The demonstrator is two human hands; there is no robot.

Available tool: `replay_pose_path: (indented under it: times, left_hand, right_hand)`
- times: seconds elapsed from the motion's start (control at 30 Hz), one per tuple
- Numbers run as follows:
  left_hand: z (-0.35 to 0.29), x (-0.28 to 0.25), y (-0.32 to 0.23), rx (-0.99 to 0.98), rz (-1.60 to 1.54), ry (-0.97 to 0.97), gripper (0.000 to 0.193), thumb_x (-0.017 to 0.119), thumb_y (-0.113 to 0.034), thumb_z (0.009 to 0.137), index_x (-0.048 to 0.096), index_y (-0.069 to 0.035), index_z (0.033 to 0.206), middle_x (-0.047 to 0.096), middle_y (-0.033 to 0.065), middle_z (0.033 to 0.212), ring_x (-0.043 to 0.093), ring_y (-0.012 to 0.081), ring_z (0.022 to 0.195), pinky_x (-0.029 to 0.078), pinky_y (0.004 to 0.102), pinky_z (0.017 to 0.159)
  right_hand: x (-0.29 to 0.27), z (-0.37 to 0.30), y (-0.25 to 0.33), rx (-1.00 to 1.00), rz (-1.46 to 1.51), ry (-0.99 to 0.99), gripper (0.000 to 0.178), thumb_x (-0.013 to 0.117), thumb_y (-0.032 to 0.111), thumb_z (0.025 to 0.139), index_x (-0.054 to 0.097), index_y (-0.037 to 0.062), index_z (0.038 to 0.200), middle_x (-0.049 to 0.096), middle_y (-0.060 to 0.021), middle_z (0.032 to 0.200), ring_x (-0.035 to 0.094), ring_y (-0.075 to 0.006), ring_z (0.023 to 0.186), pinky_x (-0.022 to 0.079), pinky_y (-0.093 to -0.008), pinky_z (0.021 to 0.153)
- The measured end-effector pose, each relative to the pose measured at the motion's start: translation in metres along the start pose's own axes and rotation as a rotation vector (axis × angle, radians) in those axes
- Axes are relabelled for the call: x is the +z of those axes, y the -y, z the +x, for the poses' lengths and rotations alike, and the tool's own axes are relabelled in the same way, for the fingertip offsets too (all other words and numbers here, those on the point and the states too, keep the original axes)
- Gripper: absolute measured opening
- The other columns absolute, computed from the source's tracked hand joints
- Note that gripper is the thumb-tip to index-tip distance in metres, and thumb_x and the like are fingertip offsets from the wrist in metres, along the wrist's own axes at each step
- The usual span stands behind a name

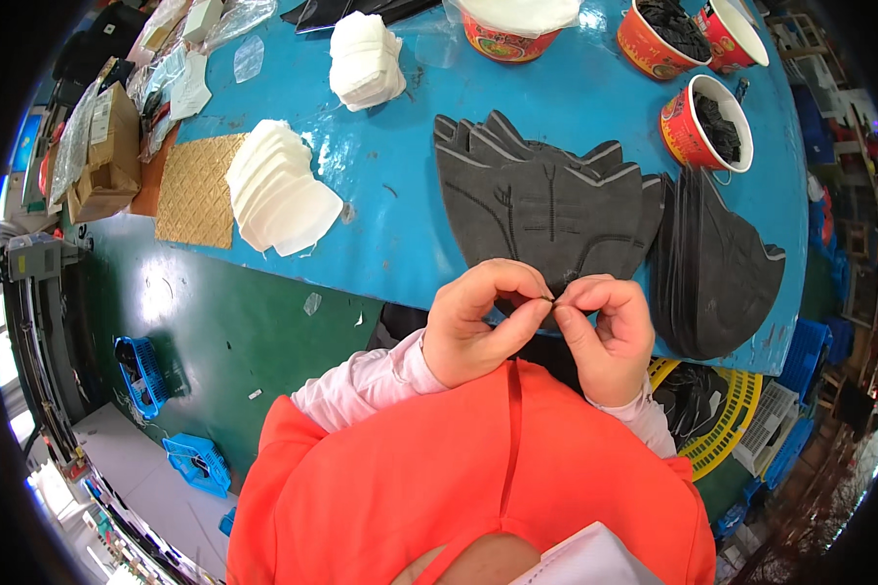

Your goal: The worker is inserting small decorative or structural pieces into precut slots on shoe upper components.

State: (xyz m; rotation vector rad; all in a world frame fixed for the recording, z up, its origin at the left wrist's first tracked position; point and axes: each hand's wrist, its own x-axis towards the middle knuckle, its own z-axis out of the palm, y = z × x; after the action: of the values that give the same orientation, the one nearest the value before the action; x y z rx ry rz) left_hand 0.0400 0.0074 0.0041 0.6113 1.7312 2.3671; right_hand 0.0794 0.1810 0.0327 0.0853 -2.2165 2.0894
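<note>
My left hand [483, 317] and my right hand [607, 336] meet at the near edge of the blue table. Thumb and forefinger of each are pinched together, tip to tip. A tiny dark bit shows between the fingertips, too small to name. Just beyond them lies a pile of dark grey fabric pieces [551, 210] with stitched seams and pointed, pale-edged tops. My fingers cover its lower edge, and I cannot tell whether they touch it. To the right of my right hand is a stack of similar dark, curved fabric pieces [717, 268].
White curved fabric pieces [281, 190] fan out at the left, beside a gold quilted mat [197, 192]. Another white stack [366, 63] lies farther back. Red paper tubs [688, 132] with dark contents stand at the far right. A yellow basket [730, 429] sits below the table's right edge.
</note>
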Motion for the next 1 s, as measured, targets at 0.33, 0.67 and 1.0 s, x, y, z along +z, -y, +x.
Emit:
replay_pose_path:
  times: [0.33, 0.67, 1.0]
  left_hand:
    - [0.018, -0.009, -0.004, 0.084, 0.137, 0.102, 0.027, 0.069, 0.016, 0.081, 0.061, 0.001, 0.102, 0.066, 0.0126, 0.096, 0.065, 0.0199, 0.085, 0.053, 0.0305, 0.075]
    - [0.046, -0.025, -0.013, 0.354, 0.706, 0.15, 0.031, 0.076, 0.008, 0.066, 0.063, -0.004, 0.091, 0.065, 0.0085, 0.091, 0.062, 0.0258, 0.079, 0.051, 0.0337, 0.068]
    - [0.042, -0.023, -0.006, 0.426, 0.951, 0.206, 0.028, 0.075, 0.002, 0.063, 0.064, -0.008, 0.086, 0.07, 0.0053, 0.102, 0.062, 0.0233, 0.083, 0.047, 0.0324, 0.07]
  right_hand:
    - [-0.002, 0.01, -0.008, 0.059, 0.175, 0.073, 0.026, 0.063, -0.006, 0.092, 0.041, 0.0064, 0.097, 0.059, -0.0096, 0.098, 0.053, -0.0107, 0.083, 0.046, -0.0251, 0.077]
    - [-0.029, 0.063, -0.011, -0.256, -0.636, -0.112, 0.028, 0.067, -0.013, 0.081, 0.048, 0.007, 0.09, 0.064, -0.0098, 0.088, 0.06, -0.0236, 0.082, 0.044, -0.0322, 0.077]
    - [-0.025, 0.072, -0.024, -0.317, -0.812, -0.02, 0.029, 0.07, -0.007, 0.077, 0.049, 0.0099, 0.089, 0.067, -0.0015, 0.085, 0.06, -0.0237, 0.08, 0.041, -0.0365, 0.078]
